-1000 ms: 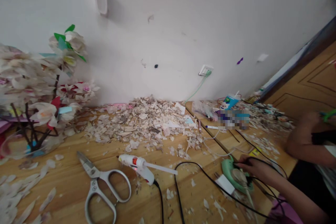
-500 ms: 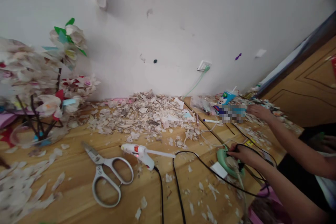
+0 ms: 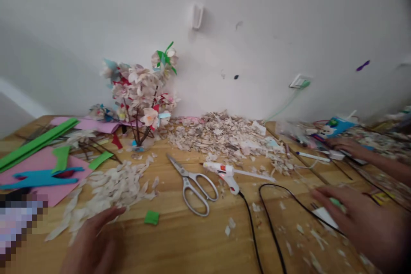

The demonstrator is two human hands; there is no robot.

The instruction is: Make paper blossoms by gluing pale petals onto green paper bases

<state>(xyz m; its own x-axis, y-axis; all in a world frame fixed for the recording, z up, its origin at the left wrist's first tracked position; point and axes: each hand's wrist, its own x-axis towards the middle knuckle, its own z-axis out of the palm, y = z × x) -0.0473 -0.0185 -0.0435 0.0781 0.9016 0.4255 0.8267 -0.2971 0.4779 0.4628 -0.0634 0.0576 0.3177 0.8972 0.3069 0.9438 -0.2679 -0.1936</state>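
Note:
My left hand (image 3: pixel 93 239) is at the bottom left with its fingers apart and nothing in it. Its index finger points toward a pile of pale dried petals (image 3: pixel 120 190). A small green paper square (image 3: pixel 151 217) lies to its right. At the lower right my right hand (image 3: pixel 356 227), blurred by motion, reaches in with fingers stretched out, apparently empty. It partly covers a green power strip (image 3: pixel 338 204) and is beside a white plug (image 3: pixel 326 217). Between my hands lie silver-handled scissors (image 3: pixel 195 188) and a white glue gun (image 3: pixel 224 173) with a glue stick in its back.
A bouquet of petal flowers (image 3: pixel 141 90) stands back left, near green paper strips (image 3: pixel 38 143) and pink paper (image 3: pixel 62 180). Loose petals (image 3: pixel 224 135) heap along the wall. Black cable (image 3: pixel 272 227) loops across the table. Another person's hand (image 3: pixel 348 147) is by a drink pouch (image 3: pixel 337 127).
The view has turned left, so the table's contents sit farther right. Both my hands have come into view. The other person's far hand is now near the pouch and pen.

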